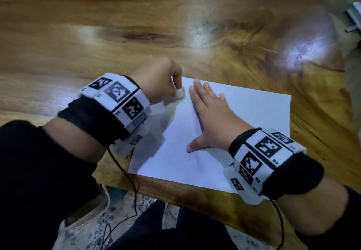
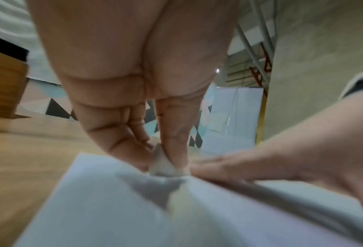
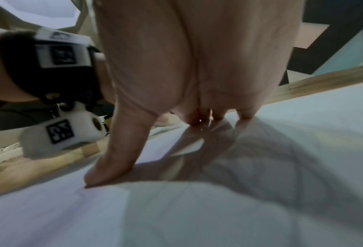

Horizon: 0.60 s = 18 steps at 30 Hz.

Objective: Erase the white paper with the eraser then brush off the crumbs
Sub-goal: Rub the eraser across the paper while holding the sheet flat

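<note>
1. My left hand (image 1: 156, 80) pinches the eraser (image 1: 180, 93) between thumb and fingertips; its lower face sits on the white paper (image 1: 244, 124), close to the sheet's far left corner; the left wrist view shows the same pinch, the eraser (image 2: 163, 164) pressed down onto the paper (image 2: 104, 208).

2. My right hand (image 1: 211, 115) lies flat and open on the sheet, fingers straight and spread, thumb out to the side; it holds nothing, it only pins the paper to the wooden table (image 1: 136, 35); its fingertips are just beside the eraser, though I cannot tell whether they touch it.

3. The paper lies near the table's front edge, turned a little askew; both hands are on its left half.

4. How far along: I judge the erasing to be under way, not finished; faint grey pencil traces show on the sheet under and near my right hand, clearest in the right wrist view; whether they are marks yet to be rubbed or leftovers I cannot say.

5. Crumbs: I can make out none on the paper, the pictures being soft and blurred; the brushing step looks not yet begun, since one hand grips the eraser and the other is busy holding the sheet down.

6. What is left, as I judge it: rub over the remaining grey traces, then sweep the sheet clean.
</note>
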Tool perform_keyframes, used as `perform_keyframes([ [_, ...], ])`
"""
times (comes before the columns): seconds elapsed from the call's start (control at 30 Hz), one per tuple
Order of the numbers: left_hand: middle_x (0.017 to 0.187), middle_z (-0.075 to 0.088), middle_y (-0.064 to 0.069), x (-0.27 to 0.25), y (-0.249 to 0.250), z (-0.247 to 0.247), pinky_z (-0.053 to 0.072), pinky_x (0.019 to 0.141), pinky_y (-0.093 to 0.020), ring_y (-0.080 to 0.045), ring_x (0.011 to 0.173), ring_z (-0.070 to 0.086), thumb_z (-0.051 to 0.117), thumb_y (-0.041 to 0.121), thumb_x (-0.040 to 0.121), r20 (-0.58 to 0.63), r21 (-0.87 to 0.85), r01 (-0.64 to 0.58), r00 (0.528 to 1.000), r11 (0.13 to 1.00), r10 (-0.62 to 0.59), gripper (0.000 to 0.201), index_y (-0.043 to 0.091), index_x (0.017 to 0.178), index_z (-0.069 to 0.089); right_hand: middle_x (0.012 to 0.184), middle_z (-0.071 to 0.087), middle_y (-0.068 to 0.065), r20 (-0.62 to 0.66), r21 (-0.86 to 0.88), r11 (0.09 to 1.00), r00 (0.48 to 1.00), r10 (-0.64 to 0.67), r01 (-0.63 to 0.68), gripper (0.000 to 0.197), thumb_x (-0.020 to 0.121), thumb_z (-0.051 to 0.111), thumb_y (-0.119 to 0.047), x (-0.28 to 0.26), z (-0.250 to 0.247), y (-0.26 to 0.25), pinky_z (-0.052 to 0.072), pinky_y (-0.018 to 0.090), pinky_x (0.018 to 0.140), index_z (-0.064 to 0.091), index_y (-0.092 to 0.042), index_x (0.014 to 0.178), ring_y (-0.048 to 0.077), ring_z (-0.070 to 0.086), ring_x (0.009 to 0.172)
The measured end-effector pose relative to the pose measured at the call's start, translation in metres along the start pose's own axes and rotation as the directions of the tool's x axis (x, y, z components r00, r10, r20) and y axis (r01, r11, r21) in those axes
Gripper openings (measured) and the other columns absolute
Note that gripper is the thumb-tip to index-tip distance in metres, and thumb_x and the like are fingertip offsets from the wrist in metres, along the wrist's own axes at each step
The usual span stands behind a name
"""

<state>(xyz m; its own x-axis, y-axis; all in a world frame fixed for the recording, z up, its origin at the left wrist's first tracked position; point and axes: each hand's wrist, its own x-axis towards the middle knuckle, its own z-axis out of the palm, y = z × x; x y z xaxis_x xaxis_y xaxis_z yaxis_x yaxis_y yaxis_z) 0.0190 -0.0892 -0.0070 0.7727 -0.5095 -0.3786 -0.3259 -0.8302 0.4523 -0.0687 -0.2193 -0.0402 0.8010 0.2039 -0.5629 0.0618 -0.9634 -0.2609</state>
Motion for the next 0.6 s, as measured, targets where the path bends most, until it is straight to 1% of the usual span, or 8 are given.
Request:
perform_keyframes([
  [0.13,0.063,0.056,0.001,-0.003,0.000,0.014,0.032,0.057,-0.025,-0.020,0.069,0.050,0.062,0.007,0.073,-0.068,0.099,-0.061,0.995,0.993,0.067,0.006,0.014,0.073,0.062,0.153,-0.033,0.002,0.001,-0.004,1.000,1.000,0.003,-0.003,0.139,0.062,0.079,-0.056,0.000,0.001,0.001,-0.008,0.040,0.116,-0.021,-0.012,0.147,0.018,-0.024,0.143],
  [0.2,0.054,0.053,0.009,-0.018,-0.007,0.019,0.039,0.059,-0.024,-0.018,0.063,0.052,0.067,0.013,0.070,0.094,0.117,-0.106,0.991,0.988,0.095,0.010,0.019,0.064,0.061,0.153,-0.032,0.001,0.000,0.004,1.000,1.000,0.002,-0.002,0.139,0.061,0.079,-0.056,0.001,0.002,0.000,-0.008,0.040,0.116,-0.021,-0.012,0.147,0.017,-0.024,0.143],
  [0.27,0.055,0.055,0.010,-0.023,-0.010,0.016,0.041,0.058,-0.022,-0.011,0.057,0.051,0.073,0.019,0.065,0.273,0.113,-0.119,0.958,0.986,0.084,0.006,0.019,0.068,0.068,0.153,-0.032,0.002,-0.005,0.006,1.000,1.000,0.000,0.000,0.139,0.061,0.079,-0.056,0.000,0.002,0.000,-0.008,0.040,0.116,-0.021,-0.012,0.147,0.017,-0.024,0.143],
  [0.3,0.057,0.058,0.008,-0.021,-0.010,0.015,0.041,0.058,-0.020,-0.009,0.057,0.051,0.073,0.018,0.064,0.268,0.102,-0.107,0.960,0.989,0.077,0.009,0.018,0.072,0.070,0.153,-0.032,0.002,-0.003,0.007,1.000,1.000,-0.002,0.002,0.139,0.061,0.079,-0.055,0.000,0.001,0.000,-0.008,0.040,0.116,-0.021,-0.012,0.148,0.017,-0.024,0.143],
  [0.37,0.062,0.060,0.003,-0.006,-0.006,0.012,0.037,0.051,-0.011,-0.012,0.058,0.051,0.068,0.012,0.068,0.086,0.037,-0.043,0.996,0.998,0.040,0.010,0.014,0.078,0.069,0.153,-0.032,0.002,-0.001,0.009,1.000,1.000,-0.001,0.001,0.138,0.062,0.079,-0.055,-0.001,0.000,0.000,-0.009,0.040,0.116,-0.020,-0.012,0.148,0.017,-0.024,0.143],
  [0.47,0.064,0.056,0.001,0.001,0.001,0.015,0.037,0.061,-0.016,-0.017,0.070,0.053,0.061,0.010,0.076,-0.126,0.030,-0.034,0.991,0.999,0.038,0.005,0.014,0.074,0.063,0.153,-0.032,0.001,-0.006,0.009,1.000,1.000,-0.004,0.004,0.138,0.062,0.079,-0.055,-0.001,0.000,0.000,-0.009,0.039,0.115,-0.020,-0.012,0.148,0.017,-0.024,0.143],
  [0.53,0.057,0.056,0.002,-0.012,-0.003,0.021,0.037,0.057,-0.011,-0.019,0.065,0.056,0.063,0.012,0.075,-0.027,0.044,-0.089,0.996,0.995,0.090,0.009,0.015,0.066,0.061,0.154,-0.032,0.001,-0.009,0.017,1.000,1.000,-0.005,0.005,0.138,0.061,0.080,-0.055,-0.001,0.001,0.000,-0.009,0.039,0.115,-0.020,-0.012,0.148,0.017,-0.023,0.143],
  [0.6,0.058,0.058,0.005,-0.027,-0.005,0.023,0.040,0.057,-0.018,-0.014,0.060,0.053,0.071,0.019,0.070,0.174,0.077,-0.136,0.977,0.988,0.121,0.005,0.016,0.068,0.067,0.154,-0.031,0.001,-0.011,0.022,1.000,1.000,-0.003,0.003,0.139,0.061,0.080,-0.054,0.000,0.002,0.000,-0.009,0.039,0.115,-0.019,-0.012,0.148,0.017,-0.024,0.143],
])
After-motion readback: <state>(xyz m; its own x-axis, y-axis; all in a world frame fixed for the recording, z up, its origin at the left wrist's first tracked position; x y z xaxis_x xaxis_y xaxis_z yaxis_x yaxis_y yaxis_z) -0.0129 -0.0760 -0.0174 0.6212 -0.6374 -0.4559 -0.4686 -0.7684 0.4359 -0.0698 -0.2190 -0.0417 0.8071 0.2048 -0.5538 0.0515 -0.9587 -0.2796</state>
